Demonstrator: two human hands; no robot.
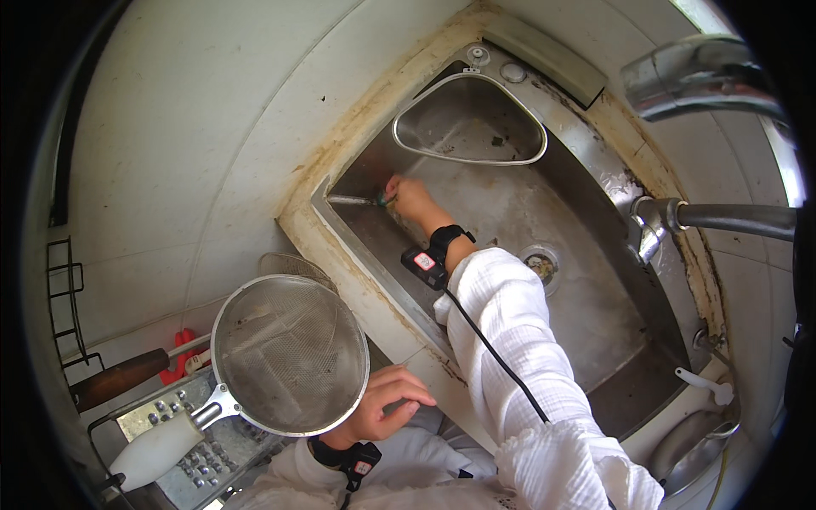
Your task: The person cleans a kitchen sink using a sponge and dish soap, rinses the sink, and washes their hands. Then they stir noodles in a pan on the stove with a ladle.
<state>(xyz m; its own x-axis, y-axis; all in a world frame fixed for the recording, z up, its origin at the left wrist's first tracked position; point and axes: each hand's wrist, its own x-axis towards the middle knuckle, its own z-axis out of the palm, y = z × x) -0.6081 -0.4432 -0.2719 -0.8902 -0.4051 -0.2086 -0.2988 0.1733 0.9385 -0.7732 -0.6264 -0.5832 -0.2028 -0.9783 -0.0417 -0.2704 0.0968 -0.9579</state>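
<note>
My right hand [410,199] reaches down into a stained stainless steel sink [593,319]. Its fingers are closed around a green scouring pad [382,199], mostly hidden by the hand, which presses at the sink's near-left corner seam. My left hand [396,400] hangs outside the sink, close to the front counter edge, holding nothing, with thumb and fingers apart. Just beside it is the rim of a round wire-mesh strainer [290,350] with a white handle [156,451]. Food scraps lie in the sink's drain strainer [542,264].
A triangular metal basket [468,137] with bits of debris sits in the sink's far corner. The faucet spout [701,76] juts in at upper right. At lower left are a metal grater [210,462] and a brown wooden handle [121,379]. A metal ladle [692,446] lies at right.
</note>
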